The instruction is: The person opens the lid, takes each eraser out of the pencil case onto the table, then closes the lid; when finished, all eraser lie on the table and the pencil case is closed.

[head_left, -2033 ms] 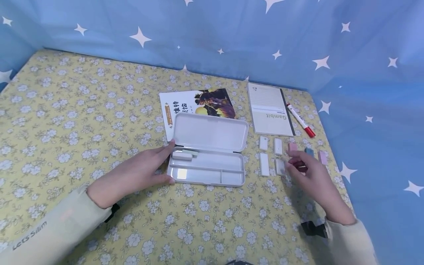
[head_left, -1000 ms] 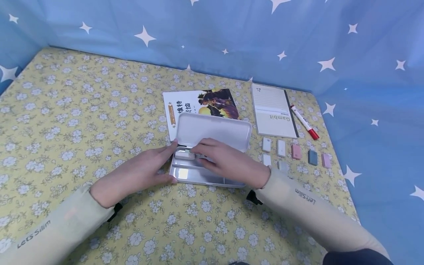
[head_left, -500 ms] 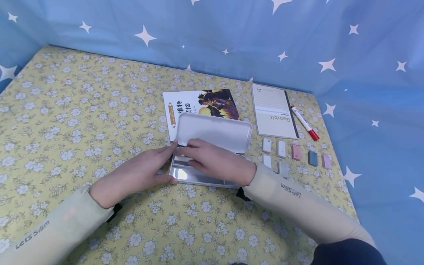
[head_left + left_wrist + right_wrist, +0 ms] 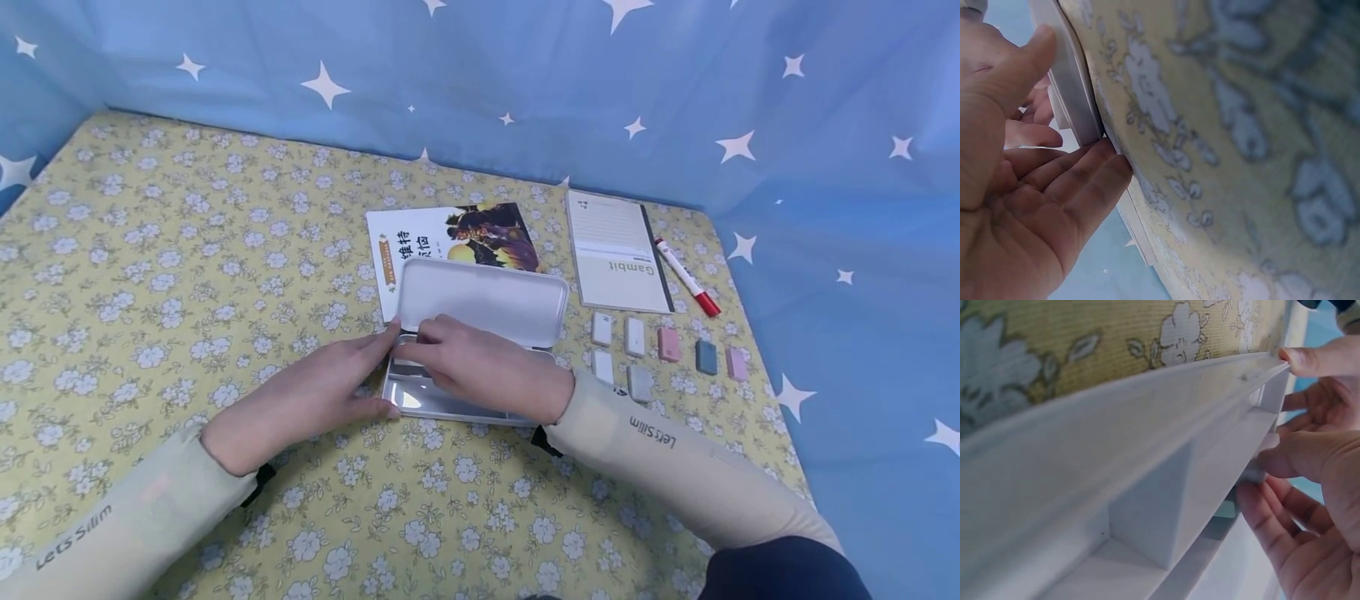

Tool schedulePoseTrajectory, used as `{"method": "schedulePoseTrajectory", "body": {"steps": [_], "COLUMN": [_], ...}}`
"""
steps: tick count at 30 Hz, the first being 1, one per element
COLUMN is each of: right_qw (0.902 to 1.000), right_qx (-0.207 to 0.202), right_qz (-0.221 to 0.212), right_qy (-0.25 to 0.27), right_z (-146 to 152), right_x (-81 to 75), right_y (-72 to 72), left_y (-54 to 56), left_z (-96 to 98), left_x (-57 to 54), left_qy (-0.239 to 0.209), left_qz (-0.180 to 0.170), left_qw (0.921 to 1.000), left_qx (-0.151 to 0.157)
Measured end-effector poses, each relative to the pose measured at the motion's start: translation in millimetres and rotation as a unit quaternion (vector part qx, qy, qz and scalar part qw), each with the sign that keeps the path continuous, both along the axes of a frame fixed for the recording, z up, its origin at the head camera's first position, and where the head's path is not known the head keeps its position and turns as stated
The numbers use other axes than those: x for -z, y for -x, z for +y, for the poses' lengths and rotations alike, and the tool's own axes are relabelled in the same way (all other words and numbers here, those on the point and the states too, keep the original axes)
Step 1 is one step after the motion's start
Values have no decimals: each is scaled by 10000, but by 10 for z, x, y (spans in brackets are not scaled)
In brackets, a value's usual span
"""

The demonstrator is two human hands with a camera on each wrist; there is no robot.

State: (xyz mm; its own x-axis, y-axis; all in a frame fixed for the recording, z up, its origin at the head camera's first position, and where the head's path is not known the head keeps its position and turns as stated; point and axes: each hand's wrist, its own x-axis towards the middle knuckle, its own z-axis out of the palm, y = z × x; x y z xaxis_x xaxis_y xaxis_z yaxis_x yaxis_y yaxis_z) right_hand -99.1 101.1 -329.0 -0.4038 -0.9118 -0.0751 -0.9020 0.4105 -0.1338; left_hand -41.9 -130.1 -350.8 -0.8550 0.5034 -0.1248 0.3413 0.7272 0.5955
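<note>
An open pale-grey pencil case (image 4: 483,304) stands with its lid tipped back and its divided tray in front. At its left end, my left hand (image 4: 315,392) holds it, thumb on the front corner and fingers by the back one. My right hand (image 4: 487,362) reaches into the tray's rear compartment. In the right wrist view, thumb and fingertips of the right hand (image 4: 1316,506) pinch a small whitish block, seemingly an eraser (image 4: 1252,472). A pale green piece (image 4: 1225,509) lies just below it. From above, the hand hides these pieces.
Right of the case are white erasers (image 4: 602,329), a grey one (image 4: 640,383), a pink one (image 4: 669,343), a teal one (image 4: 706,357) and a lilac one (image 4: 737,364). Behind lie a book (image 4: 427,233), a notebook (image 4: 615,250) and a red-capped marker (image 4: 687,277).
My right hand has moved left from beside the erasers into the rear compartment, then further toward the case's left end. The left hand stays on the case.
</note>
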Motion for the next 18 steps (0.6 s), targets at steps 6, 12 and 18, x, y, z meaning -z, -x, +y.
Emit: {"method": "schedulePoseTrajectory", "body": {"steps": [6, 12, 18], "right_qw": [9996, 9992, 9953], "right_qx": [-73, -40, 395], "right_qz": [269, 373, -416], "right_qy": [-10, 113, 779], "right_z": [33, 88, 201], "right_x": [1, -7, -34], "right_y": [-23, -31, -40], "left_y": [1, -6, -2], "left_z": [5, 1, 12], "left_x": [6, -13, -17], "left_qy": [55, 32, 0], "left_qz": [-46, -113, -222], "left_qw": [10000, 9999, 9997], "left_qx": [-24, -79, -109]}}
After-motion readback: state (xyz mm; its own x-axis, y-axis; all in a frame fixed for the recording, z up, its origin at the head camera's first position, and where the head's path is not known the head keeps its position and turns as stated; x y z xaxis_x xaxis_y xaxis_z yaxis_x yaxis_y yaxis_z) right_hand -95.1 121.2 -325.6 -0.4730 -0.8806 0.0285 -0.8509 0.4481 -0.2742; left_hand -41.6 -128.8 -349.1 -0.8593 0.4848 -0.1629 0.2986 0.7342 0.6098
